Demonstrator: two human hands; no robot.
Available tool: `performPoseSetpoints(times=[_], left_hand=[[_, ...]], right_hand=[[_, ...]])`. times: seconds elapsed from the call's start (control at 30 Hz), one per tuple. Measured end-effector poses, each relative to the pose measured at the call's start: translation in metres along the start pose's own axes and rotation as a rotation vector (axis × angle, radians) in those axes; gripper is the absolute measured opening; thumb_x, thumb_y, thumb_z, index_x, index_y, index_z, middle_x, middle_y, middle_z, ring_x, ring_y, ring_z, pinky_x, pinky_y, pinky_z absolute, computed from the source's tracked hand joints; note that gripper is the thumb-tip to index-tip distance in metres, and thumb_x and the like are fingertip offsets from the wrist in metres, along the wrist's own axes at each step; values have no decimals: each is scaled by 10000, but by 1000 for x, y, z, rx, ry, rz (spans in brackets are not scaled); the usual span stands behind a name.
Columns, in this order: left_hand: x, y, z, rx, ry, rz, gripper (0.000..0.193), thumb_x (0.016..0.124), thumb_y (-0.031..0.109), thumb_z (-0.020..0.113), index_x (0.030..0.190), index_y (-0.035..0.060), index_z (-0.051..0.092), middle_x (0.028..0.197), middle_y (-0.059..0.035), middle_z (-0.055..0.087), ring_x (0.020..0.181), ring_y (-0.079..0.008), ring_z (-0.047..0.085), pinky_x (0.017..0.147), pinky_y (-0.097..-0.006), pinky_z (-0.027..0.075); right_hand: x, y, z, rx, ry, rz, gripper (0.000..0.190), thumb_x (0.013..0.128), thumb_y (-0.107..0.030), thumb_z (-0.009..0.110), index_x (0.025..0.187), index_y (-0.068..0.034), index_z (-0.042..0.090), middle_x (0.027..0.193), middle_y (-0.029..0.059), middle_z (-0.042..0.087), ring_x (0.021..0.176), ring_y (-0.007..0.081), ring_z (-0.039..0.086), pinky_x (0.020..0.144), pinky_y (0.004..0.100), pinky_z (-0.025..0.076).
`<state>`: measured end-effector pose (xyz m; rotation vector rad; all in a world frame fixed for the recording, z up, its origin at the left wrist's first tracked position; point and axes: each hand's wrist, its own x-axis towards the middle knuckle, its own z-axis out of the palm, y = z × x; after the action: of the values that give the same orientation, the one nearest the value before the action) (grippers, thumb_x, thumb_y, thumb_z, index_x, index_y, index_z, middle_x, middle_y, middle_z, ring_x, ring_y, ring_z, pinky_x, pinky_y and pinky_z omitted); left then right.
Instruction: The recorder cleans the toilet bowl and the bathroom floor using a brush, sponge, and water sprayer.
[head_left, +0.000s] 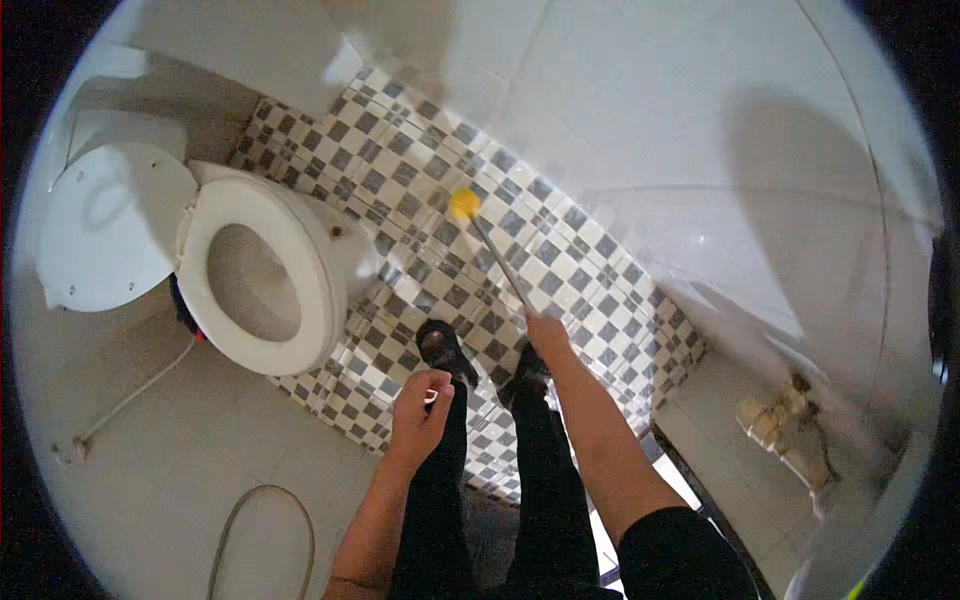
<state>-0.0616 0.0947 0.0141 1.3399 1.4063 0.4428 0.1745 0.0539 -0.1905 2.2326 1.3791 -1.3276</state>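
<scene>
My right hand (548, 335) is wrapped round the end of a long thin handle (499, 257). At the handle's far end is a round yellow head (465, 203), probably a toilet brush, over the chequered tile floor (551, 281). It looks slightly blurred, and I cannot tell whether it touches the tiles. My left hand (421, 416) hangs in front of my left leg, fingers loosely curled towards the thumb, with nothing visible in it. To the left of both hands stands a white toilet (330, 300), its seat (315, 330) down and its lid (112, 225) raised.
Below my hands are my dark shoes (442, 349). A thin hose (139, 386) runs from the wall beside the toilet, and another hose (311, 517) loops at lower left. Pale walls (645, 97) border the floor. A yellowish-brown object (780, 427), unclear, is at right.
</scene>
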Motion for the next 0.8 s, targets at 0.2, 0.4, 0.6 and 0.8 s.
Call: performPoseSetpoints(times=[0.2,0.4,0.6,0.8], left_hand=[[-19,20,37,-82,-162,-3,139,786,120,510,876,13,504,818,-97,523,718,-172,526,623,-271,427],[-16,21,55,5,-74,54,145,740,54,526,869,4,483,791,-130,510,720,-246,525,629,-295,413],[-19,25,78,18,-56,37,167,783,127,506,898,6,484,815,-105,525,733,-192,532,648,-279,429],[-28,30,102,-10,-148,99,140,776,95,502,877,2,472,770,-97,503,676,-182,525,625,-274,424]], right_hand=[[-142,136,66,-156,-68,322,295,844,-274,313,922,-82,522,674,189,552,643,357,554,574,451,443],[29,89,3,130,243,109,557,784,-478,330,786,24,572,774,258,548,748,426,524,625,454,442],[-96,154,9,-144,50,227,342,857,-282,282,881,-51,533,667,207,551,604,349,560,540,436,458],[-120,181,12,-69,18,366,492,845,-382,257,792,-9,573,746,234,550,727,375,540,702,446,414]])
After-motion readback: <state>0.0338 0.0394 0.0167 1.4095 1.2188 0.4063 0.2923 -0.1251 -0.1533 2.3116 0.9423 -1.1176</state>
